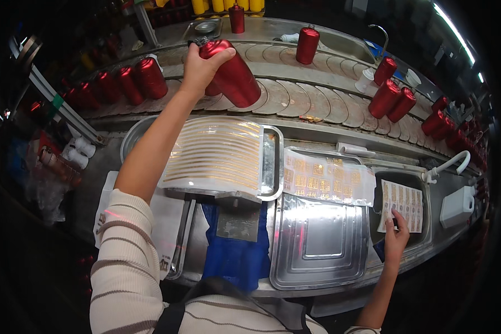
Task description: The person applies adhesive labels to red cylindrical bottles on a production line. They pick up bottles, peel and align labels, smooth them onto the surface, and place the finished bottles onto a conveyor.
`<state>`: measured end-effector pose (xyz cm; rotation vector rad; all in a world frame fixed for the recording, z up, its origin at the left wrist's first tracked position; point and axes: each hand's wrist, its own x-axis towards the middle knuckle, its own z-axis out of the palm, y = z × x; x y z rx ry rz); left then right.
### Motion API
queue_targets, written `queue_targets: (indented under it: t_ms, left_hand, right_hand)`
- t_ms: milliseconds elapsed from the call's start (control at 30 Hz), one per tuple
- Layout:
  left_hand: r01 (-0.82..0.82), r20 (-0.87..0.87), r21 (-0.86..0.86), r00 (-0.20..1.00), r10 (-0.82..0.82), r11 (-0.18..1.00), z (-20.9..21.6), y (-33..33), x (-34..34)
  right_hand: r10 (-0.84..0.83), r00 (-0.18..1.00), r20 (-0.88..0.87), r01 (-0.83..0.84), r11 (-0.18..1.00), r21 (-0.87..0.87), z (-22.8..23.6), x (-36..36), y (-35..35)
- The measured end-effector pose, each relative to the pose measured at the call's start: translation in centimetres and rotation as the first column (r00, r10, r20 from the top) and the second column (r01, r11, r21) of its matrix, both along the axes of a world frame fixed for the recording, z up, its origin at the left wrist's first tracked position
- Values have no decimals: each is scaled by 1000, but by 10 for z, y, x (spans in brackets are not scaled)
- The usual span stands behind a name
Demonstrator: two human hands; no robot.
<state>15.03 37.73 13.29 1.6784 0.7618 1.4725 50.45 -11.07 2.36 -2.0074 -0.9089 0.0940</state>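
Note:
My left hand [197, 69] is raised over the conveyor, wrapped round the upper end of a shiny red bottle [236, 78] that leans over, its base toward the lower right. At the far right, the fingers of my right hand [396, 236] close on the lower left edge of a decal sheet [403, 203] with small printed rows, over a sink basin. A white sheet with gold stripes [214, 153] drapes over a metal tray, below my left hand. Beside it lies a sheet with gold square decals [323, 181], on another metal tray [320, 267].
Red bottles stand along the slatted conveyor [295, 100], at left [150, 78] and right [385, 99]. A white curved faucet [453, 162] and white jug [458, 207] border the sink. Blue cloth [236, 267] hangs at the front edge. Yellow bottles [217, 5] stand at the back.

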Motion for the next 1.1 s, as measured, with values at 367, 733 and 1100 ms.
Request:
queue_targets:
  t_ms: [367,733,1100]
  left_hand:
    - [806,731,-439,578,-363,398,-18,-284,-79]
    - [608,467,-677,790,-396,415,-73,-335,-125]
    - [252,26,-812,917,-399,526,-62,-332,-99]
  right_hand:
    - [825,-128,-550,-653,348,673,9,-283,66]
    - [778,619,-108,-778,626,50,32,-278,10]
    - [748,663,42,-707,643,-294,37,-301,11]
